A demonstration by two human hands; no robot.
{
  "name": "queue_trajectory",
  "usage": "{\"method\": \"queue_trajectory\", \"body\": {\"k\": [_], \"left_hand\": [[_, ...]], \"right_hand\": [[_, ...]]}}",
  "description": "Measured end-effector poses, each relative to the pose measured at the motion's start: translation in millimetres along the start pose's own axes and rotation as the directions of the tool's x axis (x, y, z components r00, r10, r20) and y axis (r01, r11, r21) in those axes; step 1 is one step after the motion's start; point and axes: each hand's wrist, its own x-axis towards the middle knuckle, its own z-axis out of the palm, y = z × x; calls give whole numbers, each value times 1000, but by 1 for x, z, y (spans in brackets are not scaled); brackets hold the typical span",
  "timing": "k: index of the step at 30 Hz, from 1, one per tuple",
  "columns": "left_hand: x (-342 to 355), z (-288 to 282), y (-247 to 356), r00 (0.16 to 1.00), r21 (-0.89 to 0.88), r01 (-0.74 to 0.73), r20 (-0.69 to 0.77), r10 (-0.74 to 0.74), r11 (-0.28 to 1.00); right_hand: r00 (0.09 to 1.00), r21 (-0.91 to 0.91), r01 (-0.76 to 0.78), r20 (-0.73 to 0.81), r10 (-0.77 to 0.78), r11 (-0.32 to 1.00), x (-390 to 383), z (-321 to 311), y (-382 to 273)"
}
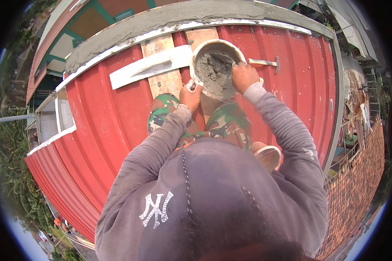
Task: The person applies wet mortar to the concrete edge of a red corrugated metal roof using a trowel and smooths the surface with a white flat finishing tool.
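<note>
A round bucket (pixel 213 78) of grey mortar sits between my knees in camouflage trousers. My left hand (pixel 191 93) is closed on its left rim. My right hand (pixel 244 78) is at the upper right of the bucket, fingers wrapped round what looks like the handle of a trowel (pixel 224 58), whose blade is in the mortar. A long white float (pixel 126 78) with a raised grip lies across wooden planks (pixel 165 85) left of the bucket. Just right of my right hand lies a claw hammer (pixel 265 62).
Red ribbed metal roofing (pixel 100 113) surrounds me, bordered above by a grey cement ledge (pixel 161 24). A round container (pixel 268 158) sits by my right leg. Tiled roofing (pixel 353 182) lies beyond the right edge. A person in orange (pixel 59 222) is far below at lower left.
</note>
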Motion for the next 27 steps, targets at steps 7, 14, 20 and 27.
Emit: {"method": "queue_trajectory", "body": {"k": [7,14,20,27], "left_hand": [[0,-13,-9,991,-69,125,-40,-128,990],[3,-9,-8,997,-34,76,-14,-77,997],[28,-98,-22,982,272,103,-181,-54,957],[26,-225,-66,588,317,657,-784,-201,684]], "right_hand": [[975,286,-161,193,108,945,-56,-29,12],[790,761,-560,609,-65,328,-29,32,-2],[818,818,-575,575,25,25,-59,41,-6],[821,824,-566,562,96,22,-82,10,15]]}}
